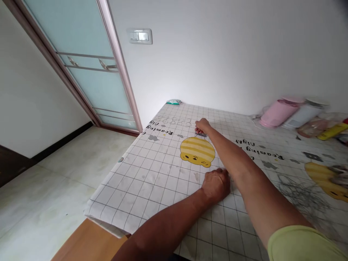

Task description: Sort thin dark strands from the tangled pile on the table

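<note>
My right hand (202,125) reaches to the far part of the table, its fingers pinched together low over the cloth. Whatever it may hold is too small to make out. Just left of it lies a row of thin looped wire pieces (174,120), spaced side by side. Closer to me, my left hand (216,185) rests on the tablecloth (160,181) with its fingers curled under; their contents are hidden. To the right of my right forearm, a loose tangled heap of thin wire pieces (301,194) spreads over the cloth.
A small green-and-white packet (174,102) lies at the far left corner. Against the wall at right are a pink container (280,112), a pale grey one (304,114) and a yellow item (333,130). Beyond the table's left edge are tiled floor and a glass door (95,72).
</note>
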Available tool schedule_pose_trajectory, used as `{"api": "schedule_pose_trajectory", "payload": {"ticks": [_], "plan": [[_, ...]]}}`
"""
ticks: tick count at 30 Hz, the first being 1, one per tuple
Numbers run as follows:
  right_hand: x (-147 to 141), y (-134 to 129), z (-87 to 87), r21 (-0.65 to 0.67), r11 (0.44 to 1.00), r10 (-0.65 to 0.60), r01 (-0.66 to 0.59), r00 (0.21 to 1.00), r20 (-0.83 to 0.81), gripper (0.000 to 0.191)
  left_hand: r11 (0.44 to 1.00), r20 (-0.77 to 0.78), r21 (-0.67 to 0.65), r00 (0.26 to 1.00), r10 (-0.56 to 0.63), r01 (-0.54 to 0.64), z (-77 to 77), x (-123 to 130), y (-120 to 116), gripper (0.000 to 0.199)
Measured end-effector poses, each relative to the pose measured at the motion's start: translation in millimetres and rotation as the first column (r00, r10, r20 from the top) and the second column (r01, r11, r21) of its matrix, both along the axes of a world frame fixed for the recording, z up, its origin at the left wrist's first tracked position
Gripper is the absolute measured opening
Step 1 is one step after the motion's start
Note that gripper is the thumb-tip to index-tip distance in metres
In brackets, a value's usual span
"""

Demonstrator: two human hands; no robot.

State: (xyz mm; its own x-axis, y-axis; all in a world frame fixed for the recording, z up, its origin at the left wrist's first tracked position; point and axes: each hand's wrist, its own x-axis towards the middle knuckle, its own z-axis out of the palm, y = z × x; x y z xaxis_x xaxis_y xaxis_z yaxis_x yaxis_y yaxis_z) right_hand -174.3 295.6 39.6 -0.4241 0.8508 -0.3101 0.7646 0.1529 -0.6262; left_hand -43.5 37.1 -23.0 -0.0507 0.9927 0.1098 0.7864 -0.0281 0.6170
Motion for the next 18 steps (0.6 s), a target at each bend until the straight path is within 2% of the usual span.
{"api": "schedule_pose_trajectory", "payload": {"ticks": [2,5,9,12,15,18], "plan": [[33.7,1.9,10.1,0.037,0.999,0.017,-0.017,1.000,-0.010,0.030,1.000,-0.027,-0.003,1.000,0.011,-0.011,-1.6,0.3,-0.6,0.021],[108.0,9.4,31.8,0.096,0.995,0.028,-0.028,1.000,0.003,0.025,0.999,-0.038,0.005,0.998,0.041,-0.041,-0.7,-1.5,-1.0,0.021],[237.7,12.9,65.8,0.190,0.982,-0.030,0.010,0.994,0.101,0.019,0.996,-0.056,0.020,0.995,0.083,-0.081,0.6,-4.8,3.0,0.020],[335.2,4.9,83.8,0.247,0.967,-0.117,0.060,0.968,0.223,0.015,0.995,-0.069,0.018,0.993,0.100,-0.099,2.2,-5.9,4.0,0.020],[412.9,-7.6,86.8,0.267,0.957,-0.201,0.112,0.920,0.335,0.012,0.993,-0.084,-0.001,0.990,0.117,-0.118,5.3,-6.7,3.2,0.022],[461.9,-21.1,76.6,0.290,0.944,-0.268,0.159,0.881,0.390,0.015,0.993,-0.096,-0.007,0.988,0.118,-0.119,8.2,-8.1,2.7,0.023]]}}
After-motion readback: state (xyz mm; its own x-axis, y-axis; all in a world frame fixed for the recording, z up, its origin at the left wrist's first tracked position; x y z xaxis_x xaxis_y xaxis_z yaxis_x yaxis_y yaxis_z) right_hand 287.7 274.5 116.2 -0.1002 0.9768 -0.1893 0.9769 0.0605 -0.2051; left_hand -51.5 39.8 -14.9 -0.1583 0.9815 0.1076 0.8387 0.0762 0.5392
